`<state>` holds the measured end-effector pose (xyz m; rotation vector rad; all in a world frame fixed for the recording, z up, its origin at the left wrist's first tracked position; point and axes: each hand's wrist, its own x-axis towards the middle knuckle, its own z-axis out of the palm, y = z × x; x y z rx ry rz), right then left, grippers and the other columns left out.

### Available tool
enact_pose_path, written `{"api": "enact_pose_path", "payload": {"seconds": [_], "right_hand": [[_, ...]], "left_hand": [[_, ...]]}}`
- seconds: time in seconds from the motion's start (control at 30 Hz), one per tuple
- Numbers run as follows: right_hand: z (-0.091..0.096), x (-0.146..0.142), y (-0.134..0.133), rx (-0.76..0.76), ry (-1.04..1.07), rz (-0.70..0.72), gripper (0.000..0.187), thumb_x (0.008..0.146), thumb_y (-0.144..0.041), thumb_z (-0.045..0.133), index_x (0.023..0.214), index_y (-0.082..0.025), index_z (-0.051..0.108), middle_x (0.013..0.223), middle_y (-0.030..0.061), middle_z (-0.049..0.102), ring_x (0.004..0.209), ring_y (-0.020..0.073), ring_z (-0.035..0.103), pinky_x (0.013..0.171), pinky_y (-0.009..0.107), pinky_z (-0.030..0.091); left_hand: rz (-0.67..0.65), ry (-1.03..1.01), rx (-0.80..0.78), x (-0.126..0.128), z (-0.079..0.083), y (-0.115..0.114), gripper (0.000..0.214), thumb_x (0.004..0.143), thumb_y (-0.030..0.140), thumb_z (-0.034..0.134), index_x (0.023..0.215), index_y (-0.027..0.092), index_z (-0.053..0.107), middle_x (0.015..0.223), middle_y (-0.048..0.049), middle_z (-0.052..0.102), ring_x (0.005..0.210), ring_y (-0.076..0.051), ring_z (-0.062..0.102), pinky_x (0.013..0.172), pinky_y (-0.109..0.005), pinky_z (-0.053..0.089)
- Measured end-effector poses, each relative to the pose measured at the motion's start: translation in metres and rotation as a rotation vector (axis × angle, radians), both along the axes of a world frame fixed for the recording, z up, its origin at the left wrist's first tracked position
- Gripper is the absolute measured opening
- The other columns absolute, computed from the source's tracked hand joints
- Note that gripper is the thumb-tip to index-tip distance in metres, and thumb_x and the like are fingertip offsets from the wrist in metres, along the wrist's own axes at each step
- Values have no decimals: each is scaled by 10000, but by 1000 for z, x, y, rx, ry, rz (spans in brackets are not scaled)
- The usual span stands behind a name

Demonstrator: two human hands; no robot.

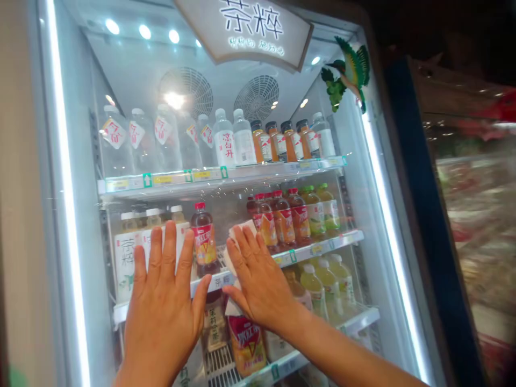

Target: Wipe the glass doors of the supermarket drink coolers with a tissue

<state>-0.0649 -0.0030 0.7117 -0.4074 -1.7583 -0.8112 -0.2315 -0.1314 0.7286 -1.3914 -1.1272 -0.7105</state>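
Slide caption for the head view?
Right hand over a white cloth, left hand spread, before a fridge of bottles.

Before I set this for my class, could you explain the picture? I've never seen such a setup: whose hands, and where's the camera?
There is no robot here. A camera worn on a person's head took this one picture, showing that person's two bare hands before a lit drinks fridge with a glass front. The right hand lies flat over a white cloth or paper towel. The left hand has its fingers spread, its back towards us; nothing held shows, and whether it touches the glass is hard to tell. Behind the glass, bottles stand in rows on shelves.
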Motion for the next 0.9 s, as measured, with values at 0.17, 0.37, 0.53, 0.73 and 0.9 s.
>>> {"api": "enact_pose_path", "payload": {"seconds": [0.17, 0.37, 0.53, 0.73, 0.9], "right_hand": [[4, 60, 36, -119, 200, -79, 772, 1075, -460, 317, 1635, -226, -159, 1741, 123, -17, 1607, 326, -18, 1254, 670, 219], [-12, 141, 83, -56, 29, -99, 832, 1044, -573, 324, 1650, -155, -64, 1740, 138, -13, 1606, 352, 29, 1242, 644, 284], [5, 205, 129, -89, 166, -103, 821, 1062, -519, 318, 1628, -177, -168, 1735, 137, -80, 1603, 347, -28, 1255, 660, 217], [-19, 242, 149, -13, 23, -67, 877, 1029, -653, 242, 1646, -109, -62, 1738, 153, -28, 1608, 335, 3, 1253, 604, 289], [-21, 274, 170, -81, 190, -86, 821, 1057, -575, 235, 1636, -118, -127, 1730, 162, -87, 1603, 348, -42, 1259, 652, 218]], "left_hand": [[-54, -21, -11, 54, -5, 37, 779, 986, 376, 537, 1643, 279, 130, 1740, -94, 30, 1599, -380, -54, 1262, -683, -20], [-135, -19, -27, 127, -7, 85, 750, 982, 421, 534, 1632, 318, 174, 1732, -71, 134, 1605, -357, -12, 1257, -697, -33], [-126, 21, -10, 185, -5, 122, 711, 992, 432, 519, 1623, 306, 217, 1724, -74, 174, 1610, -316, 14, 1268, -664, -35], [-121, 45, -28, 240, -12, 157, 674, 988, 441, 525, 1604, 284, 299, 1713, -74, 216, 1610, -311, 40, 1285, -628, -23], [-93, 43, -55, 274, -22, 184, 673, 976, 441, 555, 1591, 283, 333, 1715, -67, 213, 1610, -312, 22, 1287, -622, -18]]}}
